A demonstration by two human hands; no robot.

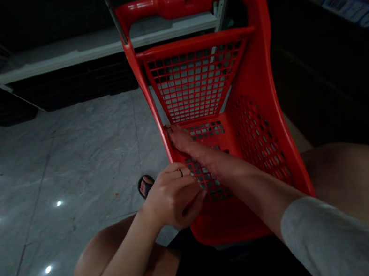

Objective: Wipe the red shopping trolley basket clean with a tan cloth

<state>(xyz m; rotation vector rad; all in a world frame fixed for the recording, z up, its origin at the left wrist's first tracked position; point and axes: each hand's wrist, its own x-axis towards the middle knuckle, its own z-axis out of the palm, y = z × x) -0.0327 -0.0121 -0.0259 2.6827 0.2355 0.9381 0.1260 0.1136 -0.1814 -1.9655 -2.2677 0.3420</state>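
Note:
A red plastic shopping cart (281, 106) stands between my knees, its basket facing me. My left hand (176, 194), with a dark ring on one finger, curls its fingers over the cart's left rim near the front. Further in, my right hand (180, 138) reaches across the basket to the inner face of that same left wall. Its fingers are bent against the wall and partly hidden, and I cannot make out anything in them. A grid flap (196, 83) slants down at the far end, below the cart's handle (187, 2).
A metal rod (112, 12) rises from the cart's far left corner. Behind stands a white-framed shelf (101, 50). Another shelf edge with a blue label (354, 8) is at upper right. My sandalled foot (145, 185) rests on grey tiles (78, 166) left of the cart.

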